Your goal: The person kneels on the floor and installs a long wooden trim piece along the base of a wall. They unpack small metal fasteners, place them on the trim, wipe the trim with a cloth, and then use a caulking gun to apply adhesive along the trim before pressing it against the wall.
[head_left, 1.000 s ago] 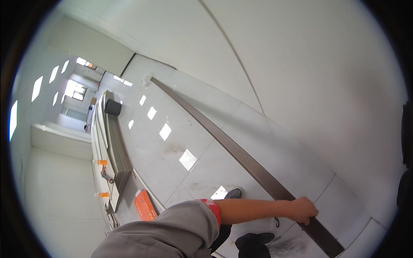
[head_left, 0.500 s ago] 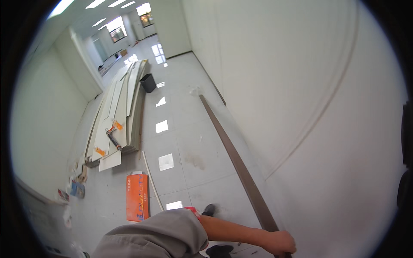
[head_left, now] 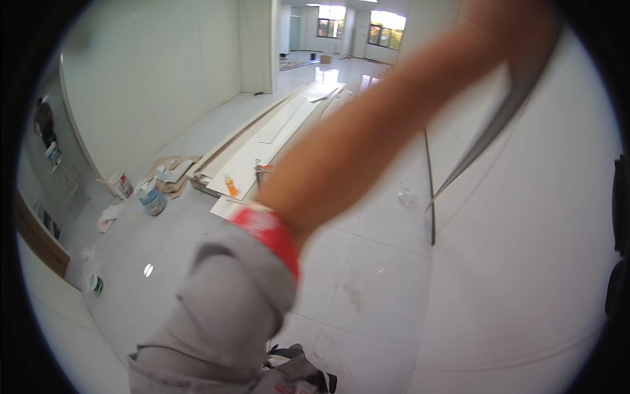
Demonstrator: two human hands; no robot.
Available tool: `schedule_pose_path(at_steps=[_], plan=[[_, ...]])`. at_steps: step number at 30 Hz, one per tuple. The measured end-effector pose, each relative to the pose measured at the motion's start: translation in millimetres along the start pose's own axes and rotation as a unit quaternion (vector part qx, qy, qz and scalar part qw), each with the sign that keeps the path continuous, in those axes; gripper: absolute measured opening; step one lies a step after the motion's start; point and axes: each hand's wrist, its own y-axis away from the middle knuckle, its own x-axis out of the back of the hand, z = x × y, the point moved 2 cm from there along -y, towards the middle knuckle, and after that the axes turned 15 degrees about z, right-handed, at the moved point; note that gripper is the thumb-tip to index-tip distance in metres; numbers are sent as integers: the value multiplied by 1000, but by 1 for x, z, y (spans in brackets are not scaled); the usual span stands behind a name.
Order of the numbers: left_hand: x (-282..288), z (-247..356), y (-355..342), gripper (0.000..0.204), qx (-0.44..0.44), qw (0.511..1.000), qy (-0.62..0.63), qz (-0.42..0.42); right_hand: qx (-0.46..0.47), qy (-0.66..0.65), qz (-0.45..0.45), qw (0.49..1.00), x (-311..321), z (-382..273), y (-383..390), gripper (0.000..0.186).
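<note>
Long grey strip (head_left: 512, 105): slanting from the left hand (head_left: 512, 16) down and away to the foot of the white wall (head_left: 525, 276). Left hand is closed round its near, upper end; motion blur plus the frame edge hide finger detail. Right hand's out of frame, can't tell what it's doing.

Left forearm (head_left: 380, 125) reaches across to the hand, also blurred, grey sleeve (head_left: 236, 295) pushed up, red cuff (head_left: 266, 236) showing. Can't tell if the strip's far end touches the wall or the floor. Crumpled clear plastic (head_left: 407, 197) on the floor below the hand, just beside that far end.

Well left of the hand, partly behind the forearm: stack of pale boards (head_left: 282, 125) with an orange bottle (head_left: 231, 186) upright on top and a hand tool (head_left: 259, 172) near it, half covered by the arm. Further left of the hand: blue bucket (head_left: 153, 199) and white bucket (head_left: 121, 184) side by side on the floor.
</note>
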Motion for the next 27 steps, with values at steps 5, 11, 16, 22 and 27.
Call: schedule_pose_path(at_steps=[5,11,16,22,27], plan=[[283,-48,-27,31,-67,956,-252,135,16,-30,-84,996,-204,-109,-37,45],[514,-15,45,30,-287,589,-754,40,69,49,-203,975,-424,-145,-146,38],[598,25,128,27,10,839,-301,453,-268,-80,-193,941,-609,-236,-206,33],[598,68,228,23,7,706,-418,571,-7,-40,-401,915,-847,-303,-281,24],[599,107,270,29,-25,645,-435,627,-223,-145,-480,836,-1008,-422,-206,13]])
